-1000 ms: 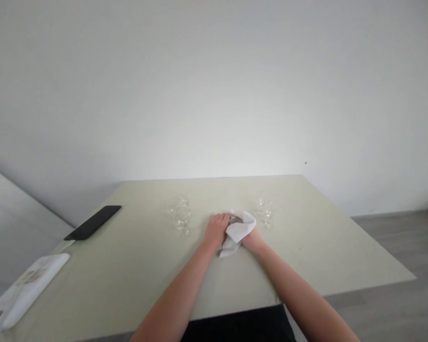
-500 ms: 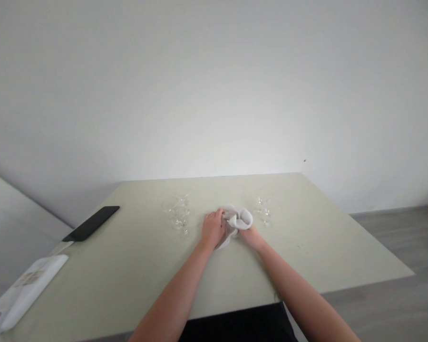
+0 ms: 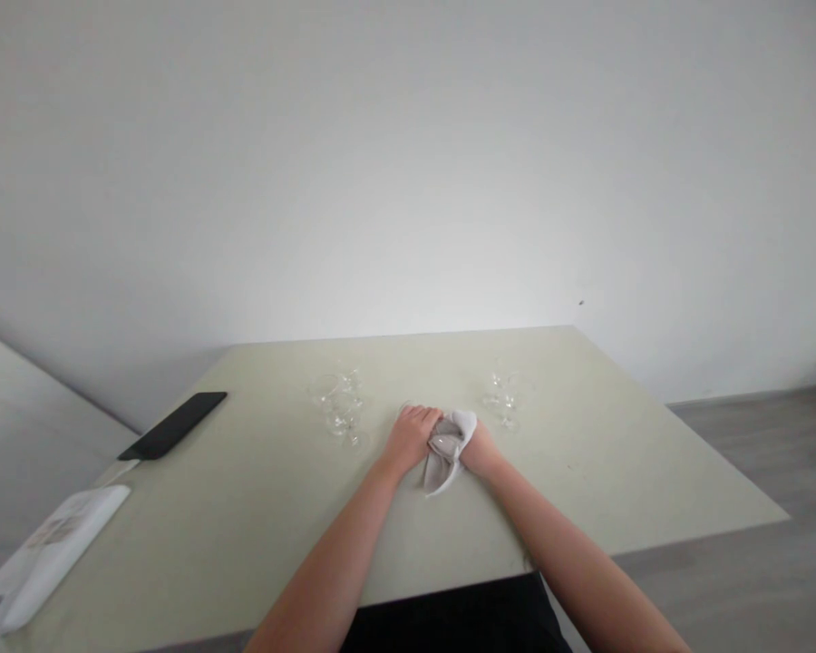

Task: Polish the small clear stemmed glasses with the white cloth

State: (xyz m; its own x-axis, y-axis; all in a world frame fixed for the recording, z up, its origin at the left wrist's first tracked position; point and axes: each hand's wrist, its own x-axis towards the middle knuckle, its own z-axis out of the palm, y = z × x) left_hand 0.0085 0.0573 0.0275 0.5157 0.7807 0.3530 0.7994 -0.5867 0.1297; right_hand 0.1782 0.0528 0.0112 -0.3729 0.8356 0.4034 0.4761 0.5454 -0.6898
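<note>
Both of my hands meet at the middle of a pale table [image 3: 245,526]. My left hand [image 3: 412,437] is closed around a clear glass that is mostly hidden by a white cloth [image 3: 447,448]. My right hand [image 3: 477,446] is wrapped in that cloth and presses it against the glass. A tail of the cloth hangs down between my wrists. Two or three clear stemmed glasses [image 3: 338,405] stand to the left of my hands. Another small group of clear glasses [image 3: 507,397] stands to the right.
A black phone [image 3: 174,423] lies near the table's left edge. A white flat pack [image 3: 47,553] with a print on it lies at the near left corner. A plain white wall runs behind the table. Grey floor shows on the right.
The cloth has bunched tighter between my hands and its tail now hangs lower. My hands have turned slightly against each other and stayed at the same spot on the table.
</note>
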